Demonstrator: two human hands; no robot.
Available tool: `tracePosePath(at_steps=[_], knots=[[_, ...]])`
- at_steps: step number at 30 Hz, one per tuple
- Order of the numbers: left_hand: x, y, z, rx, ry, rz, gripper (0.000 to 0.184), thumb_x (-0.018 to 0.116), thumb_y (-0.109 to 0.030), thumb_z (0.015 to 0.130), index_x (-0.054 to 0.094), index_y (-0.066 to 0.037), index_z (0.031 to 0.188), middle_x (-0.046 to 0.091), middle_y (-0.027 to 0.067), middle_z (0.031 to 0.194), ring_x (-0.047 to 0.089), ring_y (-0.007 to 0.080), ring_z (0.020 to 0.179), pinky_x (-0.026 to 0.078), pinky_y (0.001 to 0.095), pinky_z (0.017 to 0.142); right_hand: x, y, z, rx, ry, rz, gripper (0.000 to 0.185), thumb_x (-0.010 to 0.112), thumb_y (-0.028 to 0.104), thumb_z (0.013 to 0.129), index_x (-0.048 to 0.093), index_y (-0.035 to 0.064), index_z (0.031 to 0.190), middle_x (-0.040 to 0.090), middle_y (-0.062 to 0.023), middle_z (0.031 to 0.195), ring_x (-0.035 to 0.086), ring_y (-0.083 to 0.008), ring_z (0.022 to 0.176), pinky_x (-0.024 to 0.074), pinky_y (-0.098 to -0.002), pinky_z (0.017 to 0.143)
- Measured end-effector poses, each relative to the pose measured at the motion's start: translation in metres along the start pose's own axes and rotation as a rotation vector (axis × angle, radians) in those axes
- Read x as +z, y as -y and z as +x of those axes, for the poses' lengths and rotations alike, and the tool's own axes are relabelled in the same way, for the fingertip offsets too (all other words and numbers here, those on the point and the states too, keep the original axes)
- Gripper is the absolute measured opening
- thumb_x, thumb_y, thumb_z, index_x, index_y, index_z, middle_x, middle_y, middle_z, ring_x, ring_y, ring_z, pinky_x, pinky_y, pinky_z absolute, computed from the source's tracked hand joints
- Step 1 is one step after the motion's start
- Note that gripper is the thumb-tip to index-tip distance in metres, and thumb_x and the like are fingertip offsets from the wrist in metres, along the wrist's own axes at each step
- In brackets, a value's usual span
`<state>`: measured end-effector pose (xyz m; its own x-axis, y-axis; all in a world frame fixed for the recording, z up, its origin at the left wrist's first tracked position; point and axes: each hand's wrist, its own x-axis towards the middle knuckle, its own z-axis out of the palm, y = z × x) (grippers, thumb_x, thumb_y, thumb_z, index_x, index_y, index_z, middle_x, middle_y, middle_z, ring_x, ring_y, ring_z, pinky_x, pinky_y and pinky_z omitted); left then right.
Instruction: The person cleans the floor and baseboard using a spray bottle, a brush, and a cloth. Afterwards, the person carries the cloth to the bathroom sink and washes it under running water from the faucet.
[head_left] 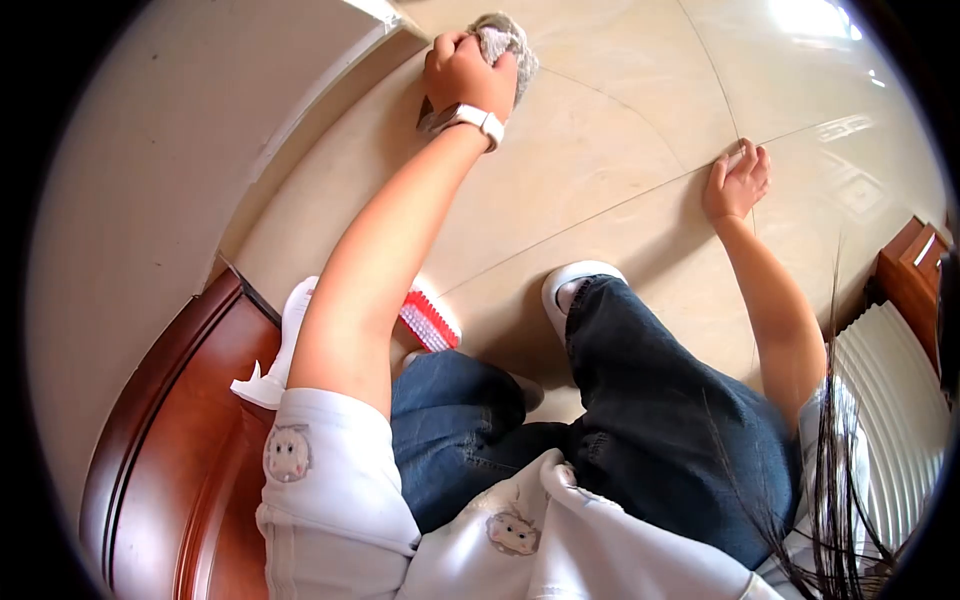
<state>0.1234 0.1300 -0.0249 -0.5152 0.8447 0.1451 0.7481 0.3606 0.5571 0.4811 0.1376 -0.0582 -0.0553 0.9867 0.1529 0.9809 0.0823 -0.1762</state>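
My left hand (470,75), with a white watch on its wrist, is closed around a grey-brown cloth (518,55) pressed to the tiled floor (600,140) beside the base of the wall. On the right, my right hand (740,183) leans on the floor near a tile joint, fingers slightly bent and apart, holding nothing. A scrub brush (432,318) with red and white bristles lies by my left forearm, which hides part of it. On the forearm's other side is a white object (262,385), partly covered, whose kind I cannot make out.
A reddish-brown wooden panel (175,430) stands at lower left, below a pale wall (170,150). My white shoe (580,275) and bent knees are close in front. At right are a brown wooden piece (912,265) and a white ribbed surface (885,400).
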Motion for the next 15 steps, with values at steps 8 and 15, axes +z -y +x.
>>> tracePosePath(at_steps=[8, 15], knots=[[-0.036, -0.011, -0.074, 0.414, 0.484, -0.156, 0.025, 0.068, -0.026, 0.059, 0.059, -0.007, 0.074, 0.059, 0.0131, 0.079, 0.056, 0.0322, 0.079, 0.047, 0.0415, 0.067, -0.001, 0.002, -0.001, 0.048, 0.017, 0.012, 0.048, 0.046, 0.032, 0.083, 0.037, 0.0139, 0.127, 0.027, -0.0158, 0.136, 0.019, -0.032, 0.13, 0.01, -0.0531, 0.104], [-0.095, 0.041, -0.044, -0.609, -0.088, -0.458, 0.028, 0.056, -0.016, 0.074, 0.058, 0.01, 0.085, 0.061, 0.0235, 0.088, 0.06, 0.0327, 0.078, 0.048, 0.0404, 0.071, -0.002, 0.003, 0.0, 0.05, -0.001, 0.026, 0.048, 0.046, 0.033, 0.082, 0.039, 0.0139, 0.126, 0.029, -0.016, 0.134, 0.019, -0.0325, 0.13, 0.0106, -0.0542, 0.104]])
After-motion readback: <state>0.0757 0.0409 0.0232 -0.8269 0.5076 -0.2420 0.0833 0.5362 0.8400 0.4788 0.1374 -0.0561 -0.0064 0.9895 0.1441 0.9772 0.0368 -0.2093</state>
